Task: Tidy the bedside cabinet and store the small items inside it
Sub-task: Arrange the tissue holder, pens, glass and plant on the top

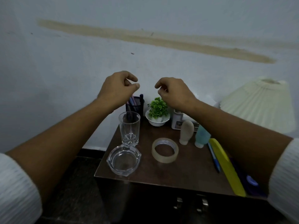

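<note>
Standing at centre is a brown bedside cabinet [186,173], its top crowded with small items. A roll of clear tape [165,159] lies flat in the middle. To its left a clear glass dish [123,161] sits at the front edge, with a tall cut-glass tumbler [129,128] upright just behind it. At the back a black mesh pen holder [139,107] holds several pens, beside a small green plant [157,109] in a white bowl. Right of the tape a beige bottle [186,132] and a pale blue bottle [202,136] stand cap-down, close together, in front of a white container [176,122]. Along the right edge lie a blue pen [214,157] and a long yellow strip [226,165], side by side. A cream pleated lampshade [258,101] is at far right.

Both hands are raised in the air over the back of the cabinet, near each other but apart. The left hand [118,88] and the right hand [174,91] each have fingers loosely curled, gripping nothing and touching nothing. White ribbed sleeves show at the elbows.
</note>
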